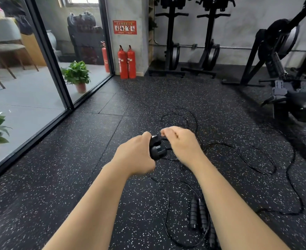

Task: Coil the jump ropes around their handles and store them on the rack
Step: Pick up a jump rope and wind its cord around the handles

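Two spare handles (pixel 198 214) are seen nearest, on the floor (pixel 76 186). Beyond, paired handles (pixel 155 147) are gripped by the left hand (pixel 136 156); cord (pixel 247 159) is apparently pinched by the right hand (pixel 180 141). Step judged: coiling begun. Next: slack wound on.

Red wall sign (pixel 124 27), white pictograms, lettering seemingly illegible.

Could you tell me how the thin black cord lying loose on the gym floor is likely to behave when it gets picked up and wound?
The cord lies in loose, wandering loops, so it is probably floppy and will trail and may snag. It looks very thin, hence likely light. The left hand grips the handles and the right hand pinches cord nearby, so it may need guiding.
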`<state>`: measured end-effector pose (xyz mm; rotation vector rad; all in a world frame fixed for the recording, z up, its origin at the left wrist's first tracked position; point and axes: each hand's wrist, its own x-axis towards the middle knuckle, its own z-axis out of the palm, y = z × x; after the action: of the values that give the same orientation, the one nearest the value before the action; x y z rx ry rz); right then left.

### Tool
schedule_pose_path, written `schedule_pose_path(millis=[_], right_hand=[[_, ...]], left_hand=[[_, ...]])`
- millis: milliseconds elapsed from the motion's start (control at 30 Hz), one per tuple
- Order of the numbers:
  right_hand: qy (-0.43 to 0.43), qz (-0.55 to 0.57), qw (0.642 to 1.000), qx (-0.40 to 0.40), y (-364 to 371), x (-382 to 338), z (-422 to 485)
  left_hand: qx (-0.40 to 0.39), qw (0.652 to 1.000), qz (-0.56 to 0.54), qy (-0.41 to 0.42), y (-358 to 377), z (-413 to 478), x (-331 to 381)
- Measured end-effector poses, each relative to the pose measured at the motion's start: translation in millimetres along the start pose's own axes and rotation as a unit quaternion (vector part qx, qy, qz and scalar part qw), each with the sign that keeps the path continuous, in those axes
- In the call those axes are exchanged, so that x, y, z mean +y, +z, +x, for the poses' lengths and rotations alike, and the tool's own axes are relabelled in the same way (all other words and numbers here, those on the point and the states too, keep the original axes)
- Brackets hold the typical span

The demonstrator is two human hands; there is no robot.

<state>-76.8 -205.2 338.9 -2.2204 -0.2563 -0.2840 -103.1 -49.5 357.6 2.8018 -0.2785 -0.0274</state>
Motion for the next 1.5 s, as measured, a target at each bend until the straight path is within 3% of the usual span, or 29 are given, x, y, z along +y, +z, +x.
schedule_pose_path(millis=[100,233,533,800,933,1100,1233,1367,1500], right_hand=[[0.008,0.012,0.999,-0.045,13,-3,-3],[0.013,-0.055,0.998,0.039,4,-3,0],[0.022,0.079,0.97,0.227,-4,-4,9],[0.002,0.104,0.958,0.268,-12,-11,8],[-0.018,0.155,0.959,0.237,-16,-20,7],[-0.051,0.173,0.966,0.186,-22,-24,5],[-0.092,0.125,0.975,0.158,-21,-26,5],[-0.088,0.115,0.974,0.177,-18,-22,6],[-0.095,0.072,0.969,0.217,-20,-22,5]], left_hand=[[0.004,1.0,-0.001,-0.005,-2,0,-1],[-0.008,0.997,-0.072,-0.027,-5,-3,-5],[0.009,0.974,-0.227,0.027,6,-7,13],[0.022,0.95,-0.303,0.069,12,-8,22],[-0.052,0.895,-0.437,0.07,0,-8,18],[-0.199,0.771,-0.603,0.054,-13,-7,-2],[-0.278,0.738,-0.615,0.025,-16,-7,-6],[-0.313,0.722,-0.616,0.033,-6,-5,-2],[-0.353,0.659,-0.664,0.025,5,-3,3]])
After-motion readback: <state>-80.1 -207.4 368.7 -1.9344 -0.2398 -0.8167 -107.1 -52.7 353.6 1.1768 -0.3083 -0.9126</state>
